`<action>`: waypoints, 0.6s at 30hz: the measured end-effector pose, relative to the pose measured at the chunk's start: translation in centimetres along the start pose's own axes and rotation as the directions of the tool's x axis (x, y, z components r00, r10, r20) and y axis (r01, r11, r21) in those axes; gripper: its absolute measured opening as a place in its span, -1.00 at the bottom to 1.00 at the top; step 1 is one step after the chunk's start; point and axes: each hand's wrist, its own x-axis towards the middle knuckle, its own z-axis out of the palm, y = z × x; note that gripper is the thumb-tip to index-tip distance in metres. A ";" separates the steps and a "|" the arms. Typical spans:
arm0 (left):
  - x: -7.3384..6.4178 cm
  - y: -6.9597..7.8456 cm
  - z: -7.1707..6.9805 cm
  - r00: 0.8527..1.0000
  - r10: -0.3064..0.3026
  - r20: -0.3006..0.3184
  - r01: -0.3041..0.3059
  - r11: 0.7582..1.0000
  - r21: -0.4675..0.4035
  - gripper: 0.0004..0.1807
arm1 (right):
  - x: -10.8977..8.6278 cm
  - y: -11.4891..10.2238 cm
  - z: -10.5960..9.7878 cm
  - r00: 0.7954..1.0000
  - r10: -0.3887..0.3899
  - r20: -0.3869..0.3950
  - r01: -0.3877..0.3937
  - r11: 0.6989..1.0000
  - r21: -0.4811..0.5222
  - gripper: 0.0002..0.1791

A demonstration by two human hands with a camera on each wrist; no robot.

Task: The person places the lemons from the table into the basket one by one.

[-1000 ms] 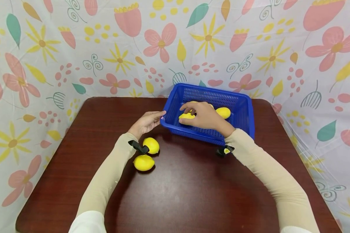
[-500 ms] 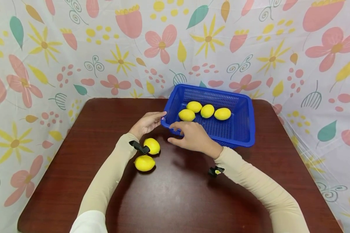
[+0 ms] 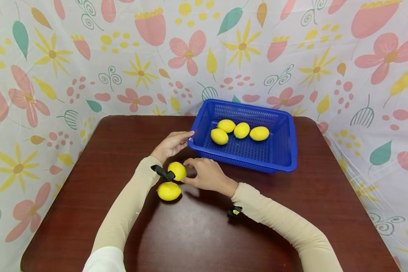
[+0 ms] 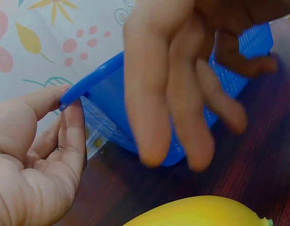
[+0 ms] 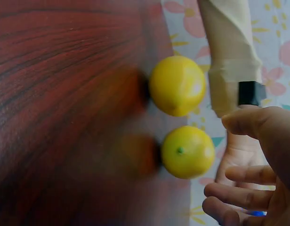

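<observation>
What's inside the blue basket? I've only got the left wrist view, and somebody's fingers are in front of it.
Observer: Four lemons lie in the blue basket, as the head view shows.
Operator: I catch just one lemon on the table. Any more?
Observer: Yes, two lie there: a nearer lemon and a farther lemon, as seen from the person.
Operator: Which is the right hand closer to?
Observer: The farther one; the hand is at its right side.
</observation>
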 end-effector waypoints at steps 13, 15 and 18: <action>0.0 0.0 0.0 1.000 0.001 0.011 -0.001 1.000 -0.020 -0.82 | 2.0 0.3 2.7 0.992 0.123 0.022 -0.121 0.990 -0.066 -0.21; 0.0 0.0 0.0 1.000 0.003 0.012 -0.003 1.000 -0.023 -0.82 | 2.2 0.4 3.1 0.991 0.133 0.028 -0.131 0.989 -0.065 -0.21; 0.0 0.0 0.0 1.000 0.005 0.008 -0.005 0.999 -0.032 -0.81 | 2.5 0.7 3.6 0.989 0.145 0.037 -0.142 0.988 -0.068 -0.19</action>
